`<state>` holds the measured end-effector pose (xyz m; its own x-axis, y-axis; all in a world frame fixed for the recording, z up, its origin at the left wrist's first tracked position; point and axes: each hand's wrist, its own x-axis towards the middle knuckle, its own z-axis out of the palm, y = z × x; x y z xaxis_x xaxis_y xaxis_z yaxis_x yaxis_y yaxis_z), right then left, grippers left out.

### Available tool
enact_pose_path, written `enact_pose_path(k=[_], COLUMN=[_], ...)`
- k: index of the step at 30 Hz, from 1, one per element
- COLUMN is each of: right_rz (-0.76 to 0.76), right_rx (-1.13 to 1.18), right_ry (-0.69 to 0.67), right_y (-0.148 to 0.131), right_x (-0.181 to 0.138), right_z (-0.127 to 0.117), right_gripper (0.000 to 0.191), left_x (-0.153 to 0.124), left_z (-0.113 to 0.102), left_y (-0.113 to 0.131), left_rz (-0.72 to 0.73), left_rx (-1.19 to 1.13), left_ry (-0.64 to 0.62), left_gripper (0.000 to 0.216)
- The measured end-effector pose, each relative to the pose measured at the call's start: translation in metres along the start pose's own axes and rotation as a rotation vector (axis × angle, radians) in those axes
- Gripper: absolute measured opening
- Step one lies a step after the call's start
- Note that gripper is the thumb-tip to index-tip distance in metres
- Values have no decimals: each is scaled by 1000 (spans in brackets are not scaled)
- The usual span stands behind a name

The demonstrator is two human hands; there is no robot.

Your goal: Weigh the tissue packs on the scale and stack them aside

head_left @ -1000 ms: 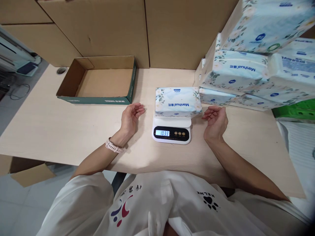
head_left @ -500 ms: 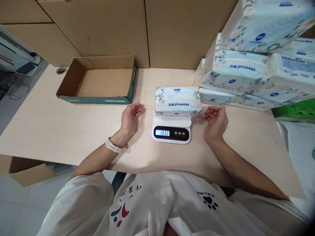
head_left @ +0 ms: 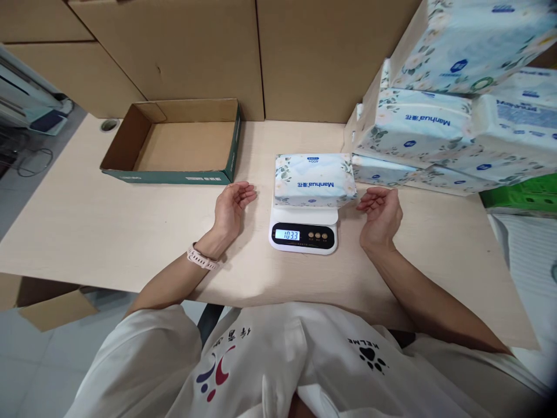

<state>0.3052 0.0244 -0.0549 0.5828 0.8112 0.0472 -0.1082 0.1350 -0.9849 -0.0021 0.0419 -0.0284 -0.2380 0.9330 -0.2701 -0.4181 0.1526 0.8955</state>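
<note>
A pack of tissues (head_left: 315, 179), white and pale blue with a floral print, lies flat on a white digital kitchen scale (head_left: 304, 216). The lit display reads about 103.3. My left hand (head_left: 232, 208) rests on the table left of the scale, palm turned inward, fingers loosely curved and holding nothing. On the other side, my right hand (head_left: 381, 216) lies just right of the pack, also empty with fingers loosely curved. Neither hand touches the pack or the scale.
An open shallow cardboard box (head_left: 174, 176), green outside, stands at the back left. Several more tissue packs (head_left: 420, 122) are stacked at the back right, beside a green package (head_left: 522, 194). Large cardboard cartons (head_left: 204, 52) line the table's rear edge.
</note>
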Motion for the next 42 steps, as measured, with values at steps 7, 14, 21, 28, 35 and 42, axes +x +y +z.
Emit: enact_pose_path(k=[7,14,21,28,35,42], right_rz=[-72,-275,-349,-436,-655,-700], right_rx=[-89,-386,-514,-599,-420,-352], right_ry=[-26,-189,-273,-463,-357,125], right_y=[3,0,-7,11,-25,-71], right_x=[-3,-11,-15,-23,-27,66], right_z=[-2,-10,-10,-9,-11,-17], right_gripper=[52,56,67,63,65,73], left_x=[1,-3,-20,-28,-45,-13], left_z=[-1,-7,-11,-3,44,173], left_y=[-1,-5,-1,4,44,64], left_rz=[1,137,316,298,524,705], left_rx=[12,317,866,992,949,788], left_ry=[-8,-192,-635,-742,-880,-1017], left_gripper=[19,38,87,93,92,85])
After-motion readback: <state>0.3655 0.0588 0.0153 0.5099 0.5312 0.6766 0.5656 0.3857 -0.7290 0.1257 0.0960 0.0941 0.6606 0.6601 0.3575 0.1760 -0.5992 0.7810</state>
